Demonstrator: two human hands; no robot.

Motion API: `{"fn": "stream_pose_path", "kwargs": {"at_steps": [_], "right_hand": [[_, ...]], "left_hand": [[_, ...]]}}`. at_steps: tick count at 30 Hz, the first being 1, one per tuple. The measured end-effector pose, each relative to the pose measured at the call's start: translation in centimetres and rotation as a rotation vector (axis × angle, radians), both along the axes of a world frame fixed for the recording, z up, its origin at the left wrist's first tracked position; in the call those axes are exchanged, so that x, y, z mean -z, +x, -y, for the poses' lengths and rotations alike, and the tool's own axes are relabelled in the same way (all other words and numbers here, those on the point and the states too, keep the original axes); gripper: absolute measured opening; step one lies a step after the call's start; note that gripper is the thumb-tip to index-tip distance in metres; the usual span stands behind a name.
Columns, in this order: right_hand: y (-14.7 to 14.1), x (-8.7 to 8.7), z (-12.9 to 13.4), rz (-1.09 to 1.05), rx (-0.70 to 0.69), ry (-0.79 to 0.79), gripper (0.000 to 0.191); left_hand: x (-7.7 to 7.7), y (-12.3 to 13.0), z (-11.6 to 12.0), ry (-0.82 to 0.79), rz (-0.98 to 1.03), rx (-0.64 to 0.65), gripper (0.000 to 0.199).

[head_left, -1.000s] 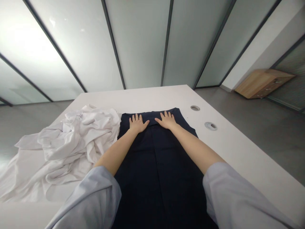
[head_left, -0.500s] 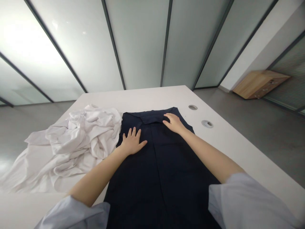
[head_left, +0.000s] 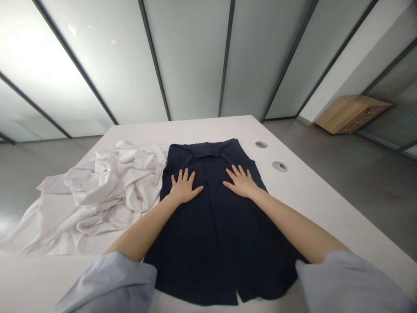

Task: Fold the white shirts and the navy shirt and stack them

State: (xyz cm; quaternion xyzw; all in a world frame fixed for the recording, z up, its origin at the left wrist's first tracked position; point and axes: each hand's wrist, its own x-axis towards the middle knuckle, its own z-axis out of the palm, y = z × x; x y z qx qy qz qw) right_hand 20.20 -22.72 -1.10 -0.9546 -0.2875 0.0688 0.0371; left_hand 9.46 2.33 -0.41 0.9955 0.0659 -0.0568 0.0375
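1. Navy shirt lies flat in the centre and lower centre of the frame, on the white table, just beside the white cloth pile at left.
2. Your left hand rests palm down on it, fingers spread; your right hand lies likewise, right of centre. Neither pinches anything.
3. Expect light, soft fabric, hardly fragile, but likely to crease or slide on the smooth tabletop if pushed.
4. The collar, upper centre, looks stiffer and should give the firmest hold; the hem, lower centre, probably droops, so pinch both its sides.
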Motion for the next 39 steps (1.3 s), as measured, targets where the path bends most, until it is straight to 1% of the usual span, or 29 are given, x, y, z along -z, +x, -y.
{"fn": "stream_pose_path", "kwargs": {"at_steps": [5,7,9,10,12,15,17,19,21,22,25,30,33,35,37,39], "right_hand": [[5.3,-0.3,-2.0,0.004,-0.042,0.024,0.076],[6.6,-0.5,-2.8,0.006,-0.034,0.029,0.075],[7.1,-0.8,-3.3,0.031,-0.011,0.032,0.075],[7.1,-0.9,-3.4,0.056,0.003,0.037,0.074],[6.3,-1.0,-3.2,0.115,0.014,0.055,0.070],[4.0,-0.8,-2.1,0.153,-0.003,0.070,0.064],[2.0,-0.4,-1.0,0.117,0.004,0.050,0.070],[0.2,0.1,-0.2,0.065,0.035,0.023,0.078],[-0.9,0.5,0.2,0.032,0.058,0.009,0.082],[-1.2,0.7,0.2,0.025,0.065,0.005,0.083],[-0.4,0.6,-0.4,0.022,0.076,-0.007,0.083],[2.8,-0.2,-2.2,0.038,0.073,-0.007,0.080],[4.5,-0.5,-3.0,0.059,0.078,0.021,0.077],[5.1,-0.6,-3.3,0.112,0.082,0.065,0.074],[5.2,-0.7,-3.3,0.202,0.066,0.132,0.063],[4.6,-0.9,-3.1,0.293,0.021,0.191,0.043]], "left_hand": [[-0.1,4.8,-2.0,-0.012,0.021,-0.019,0.085],[-0.4,6.3,-2.4,-0.024,0.040,-0.033,0.085],[-0.7,6.9,-2.5,-0.029,0.077,-0.048,0.084],[-0.9,6.9,-2.4,-0.026,0.104,-0.056,0.082],[-1.1,5.9,-2.1,-0.018,0.147,-0.050,0.075],[-1.1,2.7,-1.3,-0.018,0.102,0.009,0.066],[-0.9,0.2,-0.8,-0.022,0.035,0.015,0.068],[-0.4,-1.9,-0.5,-0.017,0.011,-0.019,0.073],[0.0,-3.0,-0.4,-0.006,0.022,-0.038,0.076],[0.2,-3.1,-0.4,-0.001,0.031,-0.037,0.077],[0.4,-1.8,-0.9,0.007,0.031,-0.030,0.078],[0.1,2.5,-3.0,0.027,0.018,-0.037,0.078],[0.0,4.7,-4.0,0.008,0.012,-0.035,0.077],[-0.1,5.4,-4.3,-0.004,0.046,-0.025,0.076],[-0.3,5.5,-4.2,-0.001,0.150,-0.018,0.072],[-0.5,4.7,-3.9,0.018,0.277,-0.016,0.061]]}}
